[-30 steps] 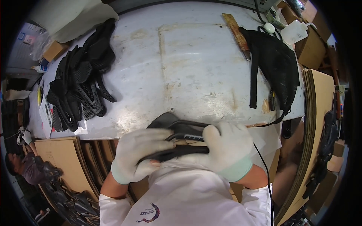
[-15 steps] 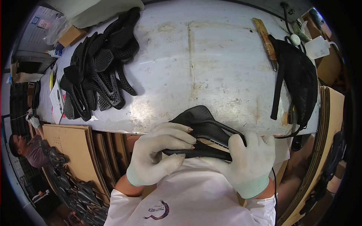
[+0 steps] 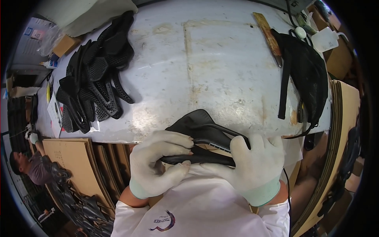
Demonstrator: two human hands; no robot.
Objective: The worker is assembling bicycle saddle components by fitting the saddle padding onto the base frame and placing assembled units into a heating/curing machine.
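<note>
A black bicycle saddle (image 3: pixel 196 121) is held at the table's near edge, in front of my white shirt. My left hand (image 3: pixel 156 164), in a white glove with bare fingertips, is closed on its left part, thumb below and fingers above. On the right end, my gloved right hand (image 3: pixel 257 168) grips it, with the thumb stretched along the near edge. A slot shows between the saddle's near strip and its far part, with a small light marking beside it. The gloves hide both ends of the near strip.
Black honeycomb-patterned saddle pads (image 3: pixel 98 71) lie heaped on the grey-white table (image 3: pixel 158 87) at left. To the right are a wooden-handled tool (image 3: pixel 268 37), a black mesh bag (image 3: pixel 306 75) and a white plastic bottle (image 3: pixel 325 39). Cardboard sheets (image 3: pixel 69 162) flank me; a co-worker (image 3: pixel 35 168) is far left.
The view has turned slightly, so the table's things sit a little further left. Both hands keep their hold on the saddle, with little shift of the fingers.
</note>
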